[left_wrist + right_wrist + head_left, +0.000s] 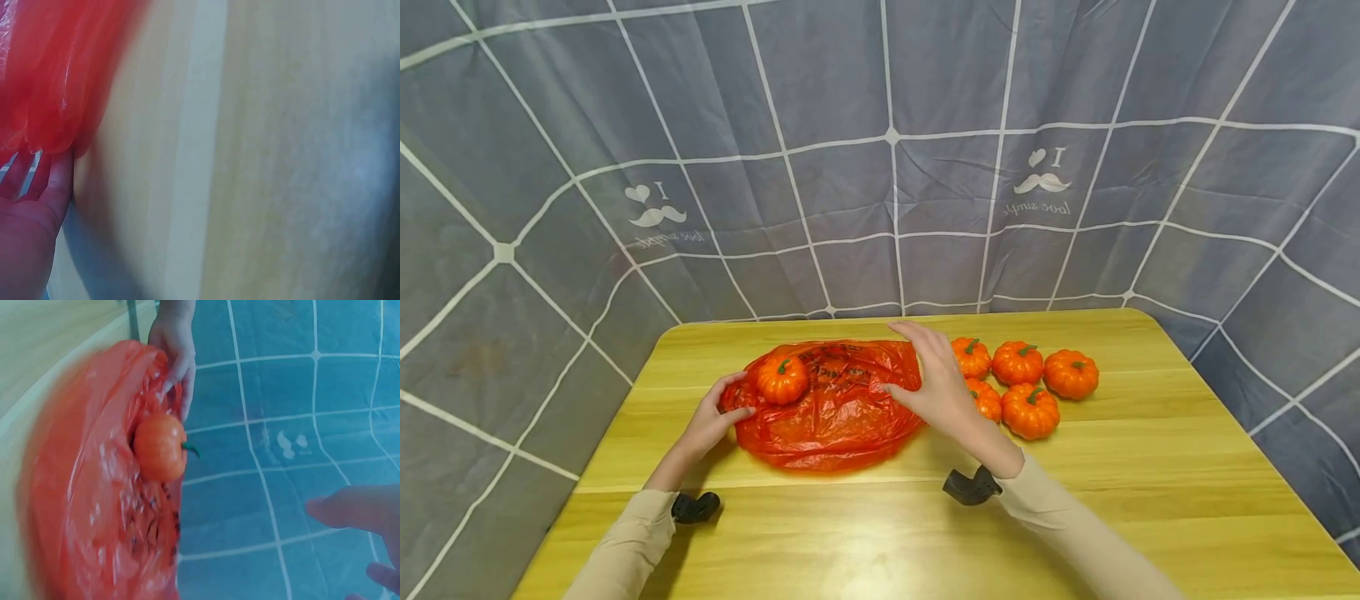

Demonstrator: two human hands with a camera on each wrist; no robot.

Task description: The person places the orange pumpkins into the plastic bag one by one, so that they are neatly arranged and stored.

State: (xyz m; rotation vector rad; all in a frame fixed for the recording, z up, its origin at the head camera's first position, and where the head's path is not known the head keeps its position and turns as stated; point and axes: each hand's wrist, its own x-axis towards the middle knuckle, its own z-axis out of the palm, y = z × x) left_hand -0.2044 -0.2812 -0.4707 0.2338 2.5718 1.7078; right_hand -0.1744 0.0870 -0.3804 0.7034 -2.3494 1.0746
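The orange plastic bag (831,408) is spread flat on the wooden table (1150,467), and its left edge is pinched by the left hand (711,421), while 1 small pumpkin (782,379) is seen at the bag's upper left part, just beside that hand. The right hand (936,383) is held with straight, spread fingers at the right edge of the bag, and nothing is gripped by it. To the right of the bag, 5 more pumpkins (1030,410) are grouped closely together on the table.

A wooden table (1150,467) stands before a grey grid-patterned cloth backdrop (880,150).
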